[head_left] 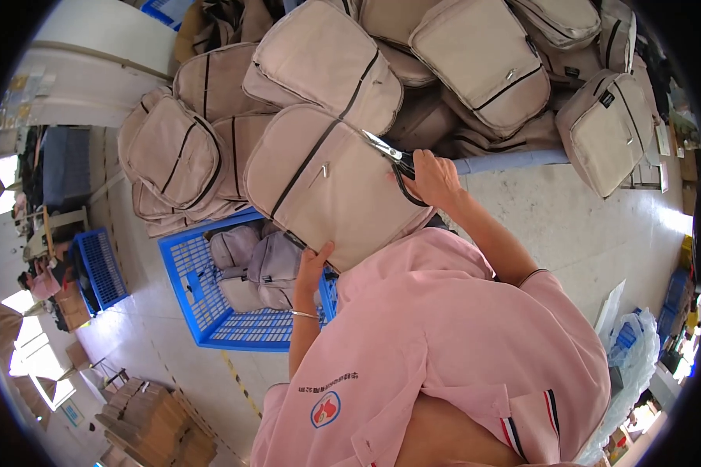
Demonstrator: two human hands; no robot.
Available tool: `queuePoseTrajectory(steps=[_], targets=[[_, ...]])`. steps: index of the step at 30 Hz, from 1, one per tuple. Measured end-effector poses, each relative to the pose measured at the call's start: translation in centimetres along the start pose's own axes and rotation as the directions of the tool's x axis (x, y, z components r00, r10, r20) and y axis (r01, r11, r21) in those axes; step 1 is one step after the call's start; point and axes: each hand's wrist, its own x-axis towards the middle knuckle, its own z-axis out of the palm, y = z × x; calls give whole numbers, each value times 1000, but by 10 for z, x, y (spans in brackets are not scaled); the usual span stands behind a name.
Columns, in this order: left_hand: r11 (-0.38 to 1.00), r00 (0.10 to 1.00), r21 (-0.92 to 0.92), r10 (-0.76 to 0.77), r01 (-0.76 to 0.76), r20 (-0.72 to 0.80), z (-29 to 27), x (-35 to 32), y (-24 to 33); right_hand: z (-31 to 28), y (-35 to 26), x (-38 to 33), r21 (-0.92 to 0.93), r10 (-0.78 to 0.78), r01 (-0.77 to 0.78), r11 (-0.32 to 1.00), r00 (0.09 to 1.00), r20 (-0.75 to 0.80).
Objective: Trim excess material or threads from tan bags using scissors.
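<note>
A beige backpack (343, 183) with a dark stripe across its front lies tilted before me, against the pile. My left hand (311, 268) grips its lower left edge, thumb on top. In my right hand (435, 180) is a pair of scissors (389, 152) with black handles, its metal blades pointing up and left over the backpack's upper right part. The blades look closed or nearly so. A small metal zipper pull (325, 170) sits on the backpack's front, with a thin thread-like line beside it.
Beige backpacks (479, 58) are heaped at the far side, with a stack (175, 156) at left. A blue plastic crate (210, 331) holding small greyish bags (276, 261) stands below left. Another blue crate (101, 268) and cardboard (156, 424) are farther left. Clear plastic wrap (631, 350) lies at right.
</note>
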Motion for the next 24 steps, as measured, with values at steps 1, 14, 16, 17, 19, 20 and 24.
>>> queuePoseTrajectory(steps=[1,14,16,17,19,20,24], targets=[[1000,1000,-19,22,-22,-16,1,0,-1,0,-1,0,-5,9,-9,1000,1000,28],[753,805,-480,110,-450,-583,40,-24,-32,23,-8,-19,238,169,-172,956,985,33],[772,750,-431,87,-466,-655,32,-24,-11,44,-2,-29,402,221,-221,888,974,47],[795,685,-378,64,-474,-726,23,-30,2,47,-3,-33,403,209,-211,891,977,50],[897,483,15,252,-441,-839,-6,-42,25,50,-10,-40,596,263,-359,718,933,245],[897,404,162,338,-411,-850,-16,-56,45,45,-12,-40,680,293,-498,538,867,402],[722,307,574,687,-386,-658,-48,-134,123,37,9,-30,834,294,-251,492,949,112]])
